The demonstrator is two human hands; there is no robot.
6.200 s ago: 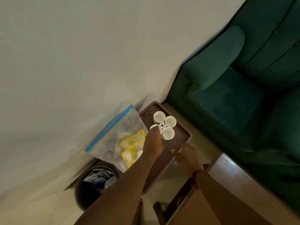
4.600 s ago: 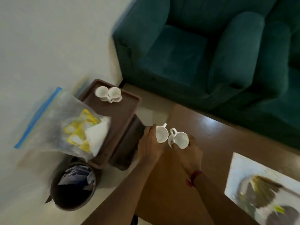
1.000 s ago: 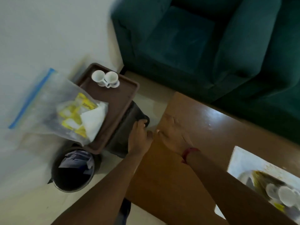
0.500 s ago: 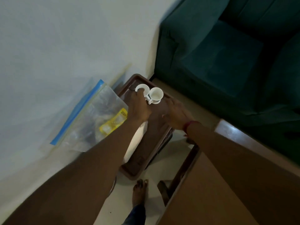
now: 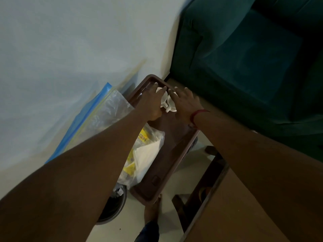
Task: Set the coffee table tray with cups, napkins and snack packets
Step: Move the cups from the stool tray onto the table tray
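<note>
Two small white cups stand side by side at the far end of the brown tray point(image 5: 175, 164). My left hand point(image 5: 150, 104) reaches over the left cup point(image 5: 162, 98), fingers across its rim. My right hand point(image 5: 185, 102), a red thread at the wrist, covers the right cup point(image 5: 170, 104) from the other side. Both cups still rest on the tray. A clear zip bag point(image 5: 106, 114) with a blue seal lies partly on the tray's left side, holding yellow snack packets point(image 5: 143, 137) and white napkins point(image 5: 148, 154).
A green sofa point(image 5: 244, 67) stands close behind and to the right of the tray. The wooden coffee table point(image 5: 236, 210) fills the lower right. A dark waste bin point(image 5: 114, 206) sits under my left arm, my foot point(image 5: 153, 211) beside it. A pale wall is on the left.
Earlier two cups went from this tray to the white tray on the coffee table. In the last half second both hands have closed in over the remaining two cups.
</note>
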